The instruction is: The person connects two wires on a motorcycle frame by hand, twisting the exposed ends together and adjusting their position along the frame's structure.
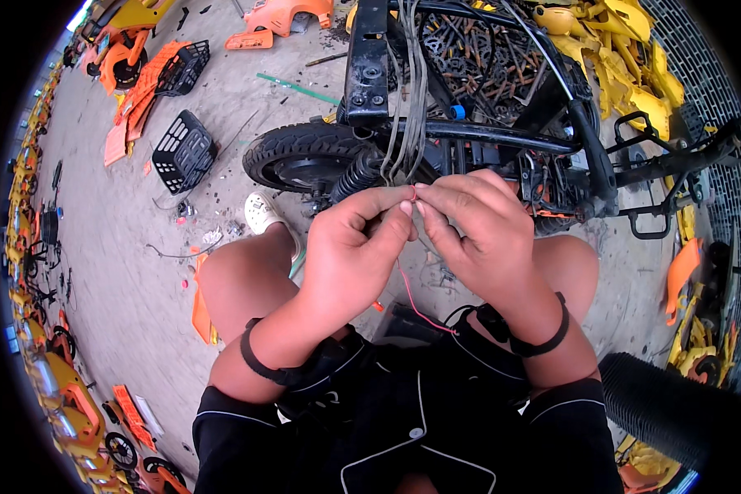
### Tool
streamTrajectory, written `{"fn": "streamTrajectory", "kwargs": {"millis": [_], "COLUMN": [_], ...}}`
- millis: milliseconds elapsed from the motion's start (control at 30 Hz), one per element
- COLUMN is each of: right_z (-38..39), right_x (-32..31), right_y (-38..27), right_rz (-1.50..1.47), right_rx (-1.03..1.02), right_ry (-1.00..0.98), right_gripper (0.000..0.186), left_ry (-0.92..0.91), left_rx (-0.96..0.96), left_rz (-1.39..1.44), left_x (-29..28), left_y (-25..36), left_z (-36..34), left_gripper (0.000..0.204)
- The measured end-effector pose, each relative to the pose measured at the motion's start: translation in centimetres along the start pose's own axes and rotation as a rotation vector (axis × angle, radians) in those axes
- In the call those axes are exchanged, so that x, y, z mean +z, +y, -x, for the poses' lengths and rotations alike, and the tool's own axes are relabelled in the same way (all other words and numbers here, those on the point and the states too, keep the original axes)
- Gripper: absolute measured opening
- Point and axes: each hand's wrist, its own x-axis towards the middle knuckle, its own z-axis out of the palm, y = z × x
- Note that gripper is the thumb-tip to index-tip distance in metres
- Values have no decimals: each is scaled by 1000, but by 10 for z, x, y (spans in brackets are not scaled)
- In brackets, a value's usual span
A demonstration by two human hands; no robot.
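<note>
A thin red wire (pixel 409 293) was pinched between the left hand (pixel 350 239) and the right hand (pixel 486 226)

It sat at centre, just near of the black frame (pixel 502 136); each hand's thumb and forefinger were closed on it, tips almost touching. So fine a strand seemed to call for a short, light pinch, its slack tail, trailing toward the near right, kept from snagging. Grey cables (pixel 407 90) hung just far of the fingertips, best left unpulled; the tyre (pixel 305 156) stood far left
</note>
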Motion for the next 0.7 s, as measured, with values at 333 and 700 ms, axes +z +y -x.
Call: {"fn": "streamTrajectory", "kwargs": {"millis": [333, 700], "right_z": [1, 5], "right_x": [1, 5], "right_y": [-3, 1], "right_rz": [-11, -21], "right_rx": [-37, -74], "right_ry": [11, 59], "right_gripper": [19, 23], "left_ry": [3, -34], "left_rx": [64, 31], "left_rz": [-203, -193], "left_x": [-2, -1], "left_y": [0, 3], "left_z": [3, 5], "left_gripper": [17, 16]}}
